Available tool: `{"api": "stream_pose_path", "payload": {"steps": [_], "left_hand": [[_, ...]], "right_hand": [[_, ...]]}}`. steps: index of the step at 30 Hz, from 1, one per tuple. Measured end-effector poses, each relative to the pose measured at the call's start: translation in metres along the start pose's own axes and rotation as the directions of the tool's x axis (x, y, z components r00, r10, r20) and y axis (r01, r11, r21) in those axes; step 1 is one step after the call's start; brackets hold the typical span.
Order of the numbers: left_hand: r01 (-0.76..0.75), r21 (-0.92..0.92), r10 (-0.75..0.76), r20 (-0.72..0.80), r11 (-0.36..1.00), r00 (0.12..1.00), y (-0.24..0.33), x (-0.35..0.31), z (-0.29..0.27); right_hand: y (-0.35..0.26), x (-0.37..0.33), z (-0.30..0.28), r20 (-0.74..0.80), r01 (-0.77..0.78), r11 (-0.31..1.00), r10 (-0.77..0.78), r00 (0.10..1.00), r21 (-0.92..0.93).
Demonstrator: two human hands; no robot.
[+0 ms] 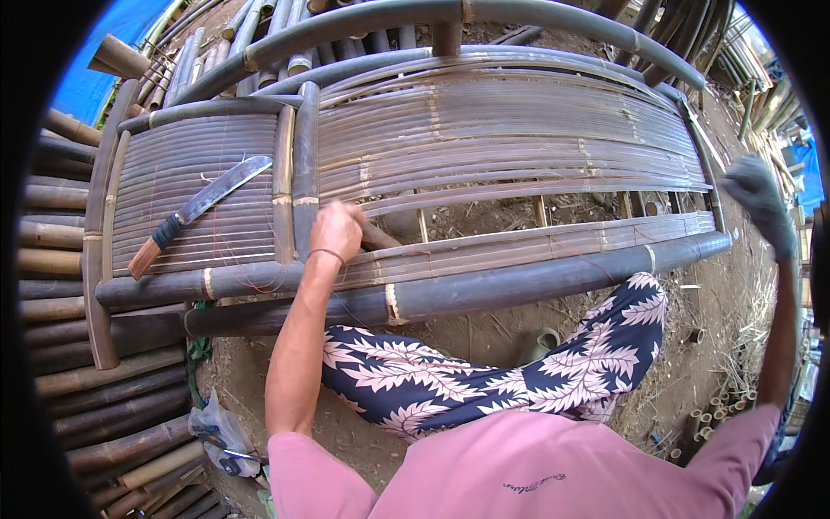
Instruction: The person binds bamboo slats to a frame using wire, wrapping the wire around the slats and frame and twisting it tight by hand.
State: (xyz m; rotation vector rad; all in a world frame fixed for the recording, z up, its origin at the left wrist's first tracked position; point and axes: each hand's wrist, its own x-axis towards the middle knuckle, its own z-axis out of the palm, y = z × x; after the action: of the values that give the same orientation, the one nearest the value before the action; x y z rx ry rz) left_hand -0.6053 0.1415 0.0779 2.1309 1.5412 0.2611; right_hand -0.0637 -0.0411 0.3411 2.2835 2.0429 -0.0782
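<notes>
My bare left hand (338,228) is closed in a fist at the left ends of the bamboo slats (493,143), beside a thick dark bamboo post (305,164). Whatever lies inside its fingers is hidden. A short brown bamboo piece (378,237) sticks out just right of the fist. Off to the right, beyond the end of the bamboo frame (519,275), my right hand (757,204) is raised in a grey glove; its fingers are smeared by motion. A machete (216,195) with a wrapped wooden handle lies on the smaller slatted panel (164,164) to the left.
Thin reddish cord (229,246) trails over the small panel. A curved bamboo rail (363,22) crosses the far side. Stacked bamboo poles (65,216) line the left, near a plastic bag (226,432). Cut bamboo pieces (713,415) lie at the lower right.
</notes>
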Motion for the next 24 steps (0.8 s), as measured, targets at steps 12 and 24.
{"api": "stream_pose_path", "payload": {"steps": [12, 24], "left_hand": [[-0.087, -0.214, 0.2, 0.595, 0.973, 0.779, 0.006, 0.045, 0.089], [0.272, -0.57, -0.005, 0.425, 0.775, 0.905, 0.023, -0.005, 0.011]], "right_hand": [[-0.331, 0.154, 0.334, 0.369, 0.339, 0.823, -0.522, 0.769, 0.456], [-0.323, 0.075, 0.26, -0.241, 0.382, 0.594, -0.306, 0.921, 0.708]]}}
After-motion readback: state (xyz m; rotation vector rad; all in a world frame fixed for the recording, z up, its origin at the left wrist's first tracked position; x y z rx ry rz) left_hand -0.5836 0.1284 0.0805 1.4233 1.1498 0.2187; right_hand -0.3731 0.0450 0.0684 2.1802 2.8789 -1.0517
